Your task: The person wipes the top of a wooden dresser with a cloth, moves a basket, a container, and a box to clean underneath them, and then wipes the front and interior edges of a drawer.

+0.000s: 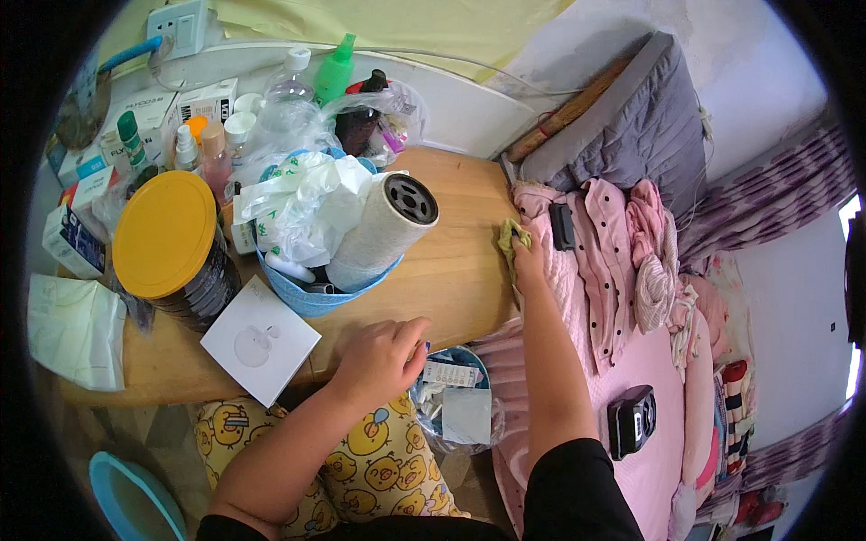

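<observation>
My right hand (530, 260) grips a crumpled yellow-green cloth (509, 247) against the right edge of the wooden desk (460, 270). Beside that hand, folded pink clothes (602, 270) lie on the bed with a small black case (561, 226) on them. My left hand (382, 358) is over the desk's front edge, palm down, with fingers loosely bent and a gap between thumb and index finger. Nothing shows in its grasp, though the palm is hidden. To its left lies a white earphone box (260, 340), jutting past the desk edge.
A blue basket (304, 297) holds plastic bags and a roll (382, 237). Near it stand a yellow-lidded canister (166, 233) and several bottles and boxes. Below the desk edge is a filled waste bin (467, 402). A black device (631, 422) rests on the bed; a blue basin (135, 497) is on the floor.
</observation>
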The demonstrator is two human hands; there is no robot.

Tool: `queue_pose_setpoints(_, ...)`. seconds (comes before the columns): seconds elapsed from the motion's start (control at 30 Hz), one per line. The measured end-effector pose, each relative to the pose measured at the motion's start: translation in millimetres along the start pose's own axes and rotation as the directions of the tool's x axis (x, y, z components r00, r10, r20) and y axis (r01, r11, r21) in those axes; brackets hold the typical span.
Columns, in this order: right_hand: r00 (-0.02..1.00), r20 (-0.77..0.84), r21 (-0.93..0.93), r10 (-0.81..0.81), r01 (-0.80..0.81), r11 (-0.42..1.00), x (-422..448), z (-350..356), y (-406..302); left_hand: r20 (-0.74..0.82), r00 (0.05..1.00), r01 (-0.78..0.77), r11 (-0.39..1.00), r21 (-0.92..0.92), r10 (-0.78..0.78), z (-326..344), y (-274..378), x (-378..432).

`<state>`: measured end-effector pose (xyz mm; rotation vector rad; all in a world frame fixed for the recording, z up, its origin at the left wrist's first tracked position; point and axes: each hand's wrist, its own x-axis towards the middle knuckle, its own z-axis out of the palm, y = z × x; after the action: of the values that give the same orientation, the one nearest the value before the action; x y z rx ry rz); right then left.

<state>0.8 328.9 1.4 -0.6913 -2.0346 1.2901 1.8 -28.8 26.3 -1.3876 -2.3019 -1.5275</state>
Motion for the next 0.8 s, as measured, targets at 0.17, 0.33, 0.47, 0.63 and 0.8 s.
queue_pose_setpoints(0.17, 0.977, 0.197, -0.014, 0.083, -0.082, 0.997, -1.9, 44.7, -31.4, -0.025, 0.999, 0.036, 0.999, -0.013, -0.037, -4.8, -1.9, 1.9)
queue_pose_setpoints(0.33, 0.876, 0.476, 0.054, 0.075, -0.114, 0.992, -41.2, 71.6, -64.4, -0.096, 0.995, 0.037, 0.998, -0.048, -0.042, -0.8, -6.5, 0.6)
queue_pose_setpoints(0.47, 0.801, 0.589, 0.085, -0.105, 0.068, 0.994, -69.3, 71.2, -56.7, -0.172, 0.982, 0.068, 0.996, -0.061, -0.078, 0.5, -9.5, 1.7)
queue_pose_setpoints(0.63, 0.709, 0.701, 0.073, -0.077, 0.035, 0.997, -115.1, 68.6, -72.5, -0.252, 0.962, 0.077, 0.991, -0.106, -0.102, 2.6, -12.5, -1.2)
queue_pose_setpoints(0.8, 0.639, 0.742, 0.134, -0.201, 0.152, 0.979, -161.5, 56.0, -85.5, -0.253, 0.963, 0.074, 0.992, -0.099, -0.097, 3.9, -19.2, -7.3)
